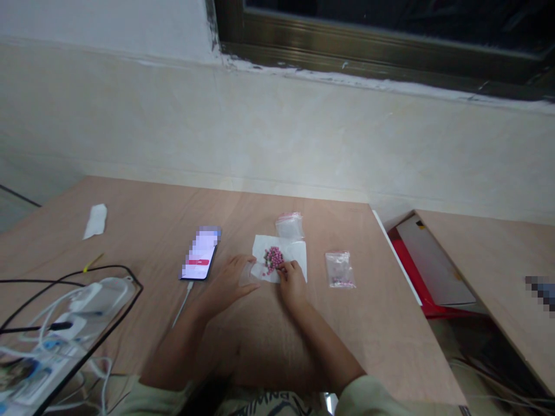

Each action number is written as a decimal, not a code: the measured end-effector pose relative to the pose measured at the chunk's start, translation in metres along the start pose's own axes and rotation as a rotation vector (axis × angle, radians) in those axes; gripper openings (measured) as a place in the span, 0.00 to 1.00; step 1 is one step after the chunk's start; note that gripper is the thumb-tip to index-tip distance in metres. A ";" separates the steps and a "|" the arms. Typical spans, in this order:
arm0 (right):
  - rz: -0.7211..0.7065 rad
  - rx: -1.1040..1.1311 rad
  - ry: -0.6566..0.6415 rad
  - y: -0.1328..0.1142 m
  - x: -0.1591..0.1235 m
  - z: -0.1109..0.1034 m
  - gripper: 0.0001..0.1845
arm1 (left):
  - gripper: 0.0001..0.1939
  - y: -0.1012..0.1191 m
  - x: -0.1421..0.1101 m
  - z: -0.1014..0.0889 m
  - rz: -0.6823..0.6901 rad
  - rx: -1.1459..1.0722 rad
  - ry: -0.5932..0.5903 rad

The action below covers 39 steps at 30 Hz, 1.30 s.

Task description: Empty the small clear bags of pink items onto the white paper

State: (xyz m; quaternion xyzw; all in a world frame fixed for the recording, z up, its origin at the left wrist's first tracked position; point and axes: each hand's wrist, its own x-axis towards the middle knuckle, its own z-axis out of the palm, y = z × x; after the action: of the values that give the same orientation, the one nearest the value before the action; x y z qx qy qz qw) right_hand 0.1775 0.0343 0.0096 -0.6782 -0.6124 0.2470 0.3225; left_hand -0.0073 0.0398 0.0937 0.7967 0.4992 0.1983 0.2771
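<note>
A small heap of pink beads [273,257] lies on a white paper sheet [295,253] in the middle of the wooden table [151,219]. My left hand [229,282] rests at the sheet's left edge, its fingers closed on a small clear bag [250,271]. My right hand [292,282] is at the near edge of the heap, fingertips pinched among the beads; what they hold is too small to see. One clear zip bag [289,225] lies just behind the sheet. Another zip bag [340,269] with a few pink beads lies to the right.
A phone [200,254] with a lit screen lies left of my hands, its white cable [182,303] running toward me. A folded white tissue [95,221] is at the far left. A power strip with cables [87,300] sits at the left front. A red box [416,277] stands in the gap before a second table [489,260].
</note>
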 end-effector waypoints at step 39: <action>-0.141 0.353 -0.005 -0.042 0.000 -0.009 0.05 | 0.21 -0.012 0.013 0.015 0.026 0.086 -0.029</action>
State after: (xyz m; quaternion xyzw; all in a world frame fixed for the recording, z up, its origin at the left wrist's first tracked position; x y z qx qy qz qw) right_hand 0.1558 0.0345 0.0462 -0.5658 -0.6065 0.3289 0.4515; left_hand -0.0014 0.0518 0.0750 0.8171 0.4928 0.1685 0.2471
